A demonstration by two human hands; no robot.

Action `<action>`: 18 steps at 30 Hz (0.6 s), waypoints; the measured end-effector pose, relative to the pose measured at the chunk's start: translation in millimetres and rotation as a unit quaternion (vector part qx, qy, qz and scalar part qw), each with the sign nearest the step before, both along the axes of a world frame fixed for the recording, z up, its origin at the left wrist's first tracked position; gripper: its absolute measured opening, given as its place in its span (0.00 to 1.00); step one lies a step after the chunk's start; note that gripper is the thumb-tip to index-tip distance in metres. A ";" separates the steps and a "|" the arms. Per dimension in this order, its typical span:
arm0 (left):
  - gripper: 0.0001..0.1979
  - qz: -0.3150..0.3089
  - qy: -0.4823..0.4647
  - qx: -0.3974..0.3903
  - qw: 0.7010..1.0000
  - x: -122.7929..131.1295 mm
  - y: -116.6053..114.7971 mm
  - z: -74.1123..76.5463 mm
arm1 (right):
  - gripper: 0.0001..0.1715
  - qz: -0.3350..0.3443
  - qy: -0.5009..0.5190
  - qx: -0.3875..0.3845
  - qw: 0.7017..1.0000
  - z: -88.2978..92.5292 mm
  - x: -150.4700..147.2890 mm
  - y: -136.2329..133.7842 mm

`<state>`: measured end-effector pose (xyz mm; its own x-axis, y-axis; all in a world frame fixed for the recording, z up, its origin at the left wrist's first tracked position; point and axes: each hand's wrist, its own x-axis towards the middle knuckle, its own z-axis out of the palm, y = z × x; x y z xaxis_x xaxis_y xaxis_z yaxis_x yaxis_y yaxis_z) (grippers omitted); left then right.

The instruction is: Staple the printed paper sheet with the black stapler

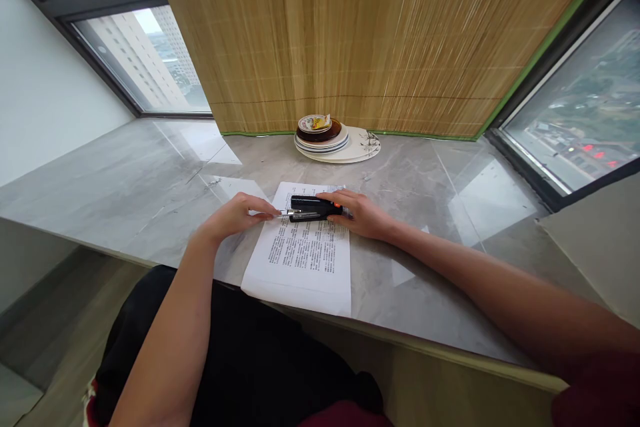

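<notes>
A black stapler (313,208) lies on its side on the printed sheets of paper (305,267), its two long parts spread apart to the left. My right hand (363,212) grips its right end, near an orange-red spot, with fingers along the far edge and thumb along the near one. At the left end, a small silvery metal piece (290,212) sticks out. The fingertips of my left hand (245,213) pinch together at that piece. Whether it is part of the stapler or a loose strip of staples, I cannot tell.
Behind the paper, a stack of small plates (323,145) stands on an oval white board (360,147). A bamboo blind (350,40) hangs at the back of the grey stone ledge (150,200). Windows flank it, and the ledge's front edge is close to my lap.
</notes>
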<state>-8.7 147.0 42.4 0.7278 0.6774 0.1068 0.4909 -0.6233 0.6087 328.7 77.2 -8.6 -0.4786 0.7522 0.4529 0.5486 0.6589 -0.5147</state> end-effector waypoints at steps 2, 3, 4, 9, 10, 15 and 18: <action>0.09 -0.007 -0.009 0.005 1.000 -0.2 0.7 -0.5 | 0.32 -0.001 0.001 0.000 1.000 -0.1 -0.2 0.3; 0.09 -0.008 -0.013 0.005 1.000 0.3 0.9 -0.9 | 0.32 -0.001 0.002 0.001 1.000 -0.2 -0.4 0.4; 0.10 -0.009 -0.015 0.003 1.000 1.0 1.0 -1.3 | 0.32 -0.001 0.002 0.001 1.000 -0.2 -0.5 0.4; 0.11 -0.017 -0.009 -0.017 1.000 4.1 2.0 -3.2 | 0.32 -0.001 0.002 0.004 1.000 -0.4 -0.6 0.4; 0.11 -0.016 -0.013 -0.012 1.000 4.4 2.2 -3.5 | 0.32 -0.001 0.002 0.004 1.000 -0.5 -0.4 0.4; 0.10 0.005 -0.028 0.012 1.000 5.2 1.5 -3.2 | 0.32 0.002 0.003 0.000 1.000 -1.2 0.8 0.4; 0.08 0.019 -0.024 -0.002 1.000 6.8 -0.3 -1.1 | 0.32 0.002 0.001 -0.002 1.000 -0.9 1.0 0.4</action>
